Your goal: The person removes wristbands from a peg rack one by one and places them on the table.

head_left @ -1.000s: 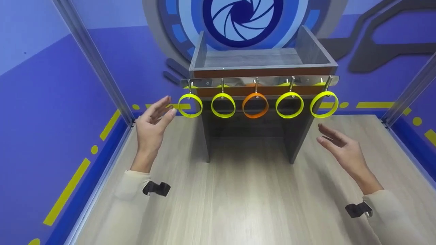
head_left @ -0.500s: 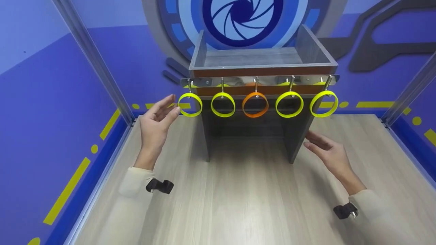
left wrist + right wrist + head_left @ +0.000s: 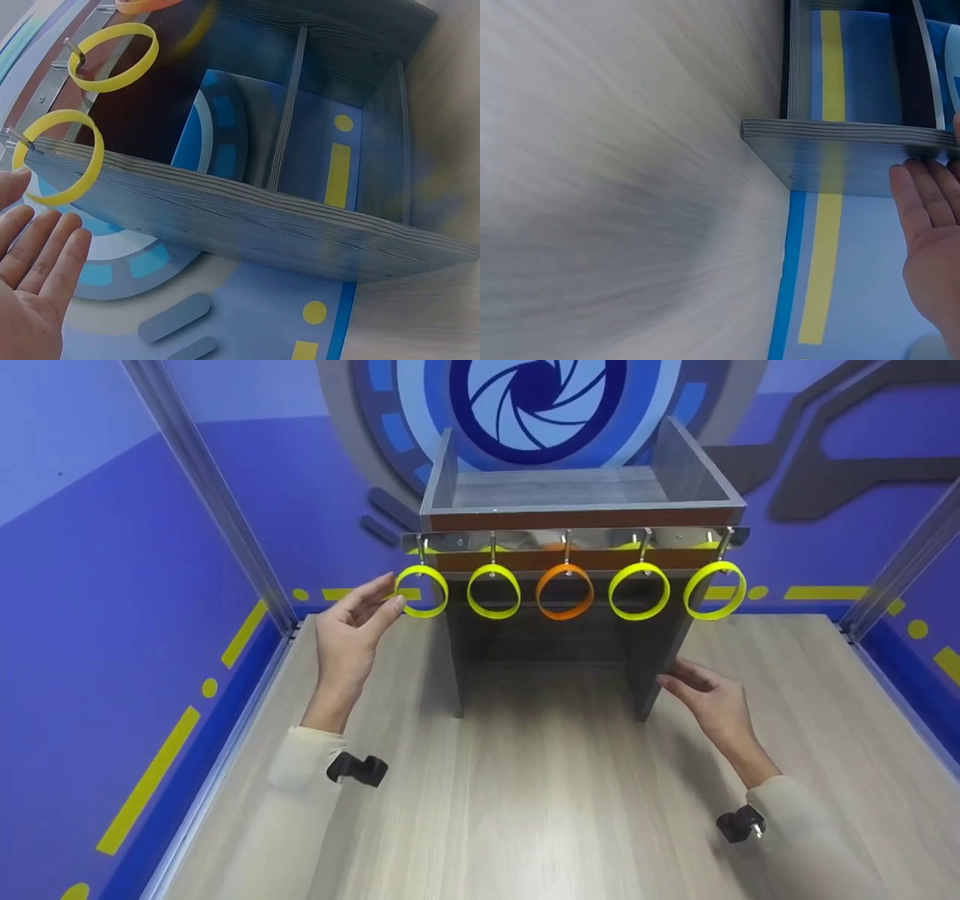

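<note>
Yellow rings and one orange ring (image 3: 589, 598) hang in a row from hooks on a metal strip (image 3: 525, 539), fixed across the front of a grey wooden shelf unit (image 3: 652, 660). My left hand (image 3: 346, 649) is beside the leftmost yellow ring (image 3: 445, 598), fingers fairly straight; in the head view its thumb tip overlaps the ring's left edge. The left wrist view shows that ring (image 3: 96, 161) hanging on its hook, just past the thumb. My right hand (image 3: 712, 701) has extended fingers against the outer face of the right side panel (image 3: 840, 157), thumb by its front edge.
The unit stands on a pale wood-grain floor board (image 3: 540, 810), near the patterned blue back wall (image 3: 810, 427). A purple-blue side wall (image 3: 97, 622) with a metal corner post (image 3: 202, 487) rises on the left. Each wrist wears a black camera mount (image 3: 360, 769).
My right hand has moved left and slightly down, from beside the unit to its right panel. My left hand has shifted a little right, closer to the leftmost ring. The rings still hang.
</note>
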`<state>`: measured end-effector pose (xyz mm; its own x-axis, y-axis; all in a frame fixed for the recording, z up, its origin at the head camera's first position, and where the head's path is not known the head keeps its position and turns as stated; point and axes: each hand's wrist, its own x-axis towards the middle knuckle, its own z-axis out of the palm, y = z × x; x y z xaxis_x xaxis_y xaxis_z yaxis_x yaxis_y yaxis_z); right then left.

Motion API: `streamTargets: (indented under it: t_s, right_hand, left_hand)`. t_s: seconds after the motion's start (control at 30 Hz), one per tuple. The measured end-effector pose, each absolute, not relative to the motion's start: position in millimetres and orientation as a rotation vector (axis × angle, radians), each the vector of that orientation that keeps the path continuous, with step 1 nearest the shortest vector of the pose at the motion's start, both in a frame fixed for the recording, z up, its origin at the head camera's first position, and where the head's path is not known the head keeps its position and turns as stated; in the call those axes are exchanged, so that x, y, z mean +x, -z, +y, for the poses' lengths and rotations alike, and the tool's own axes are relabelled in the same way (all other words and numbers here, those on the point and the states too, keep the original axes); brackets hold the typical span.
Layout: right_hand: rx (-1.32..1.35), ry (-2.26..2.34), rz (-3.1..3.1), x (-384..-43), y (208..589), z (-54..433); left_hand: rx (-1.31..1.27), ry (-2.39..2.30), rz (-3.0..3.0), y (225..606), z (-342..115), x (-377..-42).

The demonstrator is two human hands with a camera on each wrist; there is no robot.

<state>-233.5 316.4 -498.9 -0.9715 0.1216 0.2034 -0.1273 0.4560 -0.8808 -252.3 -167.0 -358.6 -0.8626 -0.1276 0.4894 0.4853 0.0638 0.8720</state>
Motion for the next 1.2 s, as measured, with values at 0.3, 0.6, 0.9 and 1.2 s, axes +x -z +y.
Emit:
streamTargets:
  t_s: [0.3,0.6,0.9,1.2]
  right_hand:
    - [-0.043,-1.548,-2.349,-235.3,504.2,310.9]
    - [-0.033,-1.553,-2.251,-236.3,510.5,304.5]
    - [-0.070,-1.484,-2.253,-238.7,513.8,302.9]
    - [-0.048,-1.512,-2.225,-237.8,513.9,301.4]
  left_hand:
    - [-0.378,1.879,-1.892,359.8,-167.3,-251.5]
    - [-0.391,1.882,-1.874,359.7,-164.7,-254.2]
    - [-0.428,1.899,-1.812,355.3,-163.7,-256.3]
    - [-0.422,1.895,-1.776,347.2,-163.5,-254.4]
